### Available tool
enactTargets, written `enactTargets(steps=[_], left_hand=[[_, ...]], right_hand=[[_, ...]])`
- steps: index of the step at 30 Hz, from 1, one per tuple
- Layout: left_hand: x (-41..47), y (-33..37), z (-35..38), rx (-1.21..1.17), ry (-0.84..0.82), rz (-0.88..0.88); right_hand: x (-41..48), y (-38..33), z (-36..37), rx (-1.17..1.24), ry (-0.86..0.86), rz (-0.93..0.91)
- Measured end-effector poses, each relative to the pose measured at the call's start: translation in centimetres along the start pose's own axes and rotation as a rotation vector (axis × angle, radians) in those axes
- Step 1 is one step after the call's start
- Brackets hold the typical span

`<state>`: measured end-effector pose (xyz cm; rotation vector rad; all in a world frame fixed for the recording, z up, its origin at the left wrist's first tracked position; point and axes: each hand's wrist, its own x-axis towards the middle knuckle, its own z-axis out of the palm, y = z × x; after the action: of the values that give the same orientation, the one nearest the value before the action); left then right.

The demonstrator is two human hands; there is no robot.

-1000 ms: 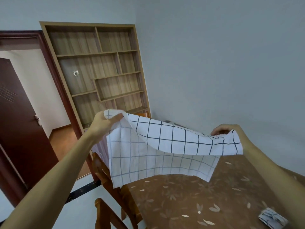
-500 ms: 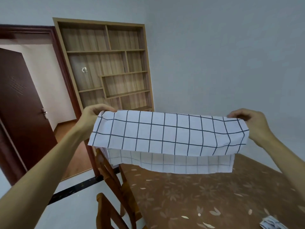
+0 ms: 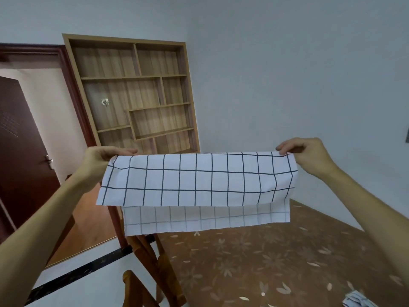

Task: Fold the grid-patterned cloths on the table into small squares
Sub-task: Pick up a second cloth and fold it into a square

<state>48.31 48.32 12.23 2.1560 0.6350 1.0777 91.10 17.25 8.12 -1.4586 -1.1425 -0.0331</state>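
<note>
At the near bottom right corner, a small crumpled white cloth with dark grid lines [image 3: 358, 301] lies on the brown floral-patterned tablecloth [image 3: 276, 262] that covers the table; only part of it shows at the picture's edge. Beside the table's left edge stand the orange-brown wooden chair backs [image 3: 150, 260], one nearer and lower, another further up against the table.

Above the table, held in the air and clear of the surface, hangs the large white cloth with a dark blue grid pattern [image 3: 197, 180]. It is folded over along its top edge, so a front layer with bold lines hangs down and a longer back layer with fainter lines shows below it. The fold runs nearly level between the two hands, pulled fairly taut.

The person's left hand [image 3: 100, 157] pinches the cloth's upper left corner, thumb and fingers closed on the fabric. The right hand [image 3: 309, 155] grips the upper right corner in the same way, fingers curled over the top edge. Both bare forearms reach forward from the lower corners of the view.

Further back stands a light wooden open-shelved bookcase [image 3: 137, 96] set against the pale grey wall [image 3: 287, 74]. To its left, a dark red-brown door [image 3: 20, 151] with a metal handle stands open on a room with an orange-brown floor.
</note>
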Motion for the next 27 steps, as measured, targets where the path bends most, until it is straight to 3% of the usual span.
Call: enactTargets(steps=[4, 8, 11, 15, 23, 27], left_hand=[[-0.5, 1.8, -0.6, 0.028, -0.001, 0.017], [-0.8, 3.0, -1.0, 0.011, 0.043, 0.058], [-1.1, 3.8, -1.3, 0.014, 0.108, 0.097], [-1.2, 3.9, -2.1, 0.046, 0.125, 0.118], [-1.3, 3.7, -2.4, 0.061, 0.100, 0.056], [-1.4, 3.5, -2.2, 0.099, 0.120, -0.026]], right_hand=[[1.1, -1.0, 0.0, -0.009, 0.064, -0.050], [2.1, -1.7, -0.8, 0.047, 0.127, 0.018], [2.0, -2.2, -1.3, 0.099, 0.057, 0.035], [2.2, -1.9, -1.3, -0.108, -0.081, 0.007], [2.7, -2.3, -0.9, -0.228, -0.083, 0.000], [1.9, -3.5, -0.4, -0.134, -0.091, 0.043]])
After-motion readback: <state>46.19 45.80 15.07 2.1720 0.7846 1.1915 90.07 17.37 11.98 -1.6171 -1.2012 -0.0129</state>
